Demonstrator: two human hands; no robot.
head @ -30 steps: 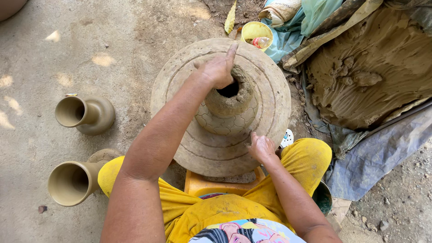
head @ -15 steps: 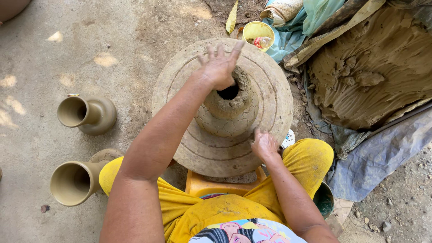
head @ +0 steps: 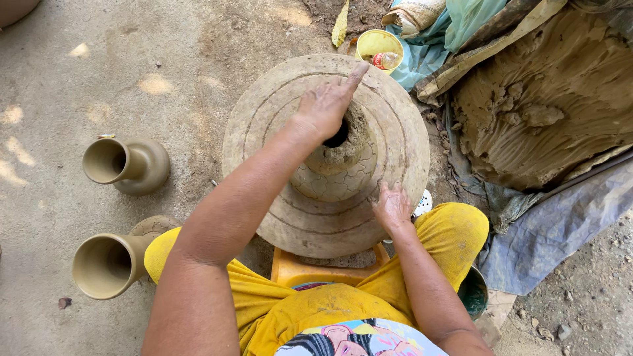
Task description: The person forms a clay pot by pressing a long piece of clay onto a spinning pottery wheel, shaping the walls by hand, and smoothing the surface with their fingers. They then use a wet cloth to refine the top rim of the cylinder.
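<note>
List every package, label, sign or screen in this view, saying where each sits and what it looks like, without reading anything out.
Small bottle: lying in the yellow bowl beyond the wheel, clear with a red band.
Printed sack: top edge, right of the bowl, crumpled, pale with dark print.
Plastic sheeting: under the clay heap at right, blue-grey, unmarked.
No signs or screens.

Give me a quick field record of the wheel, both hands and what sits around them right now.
wheel: round clay-smeared disc on the ground
clay: hollow lump at wheel centre
left hand: over the lump's opening, forefinger pointing out
right hand: flat on the wheel's near rim
left side: two unfired vases
far side: yellow cup
right side: raw clay heap on sheeting
</note>
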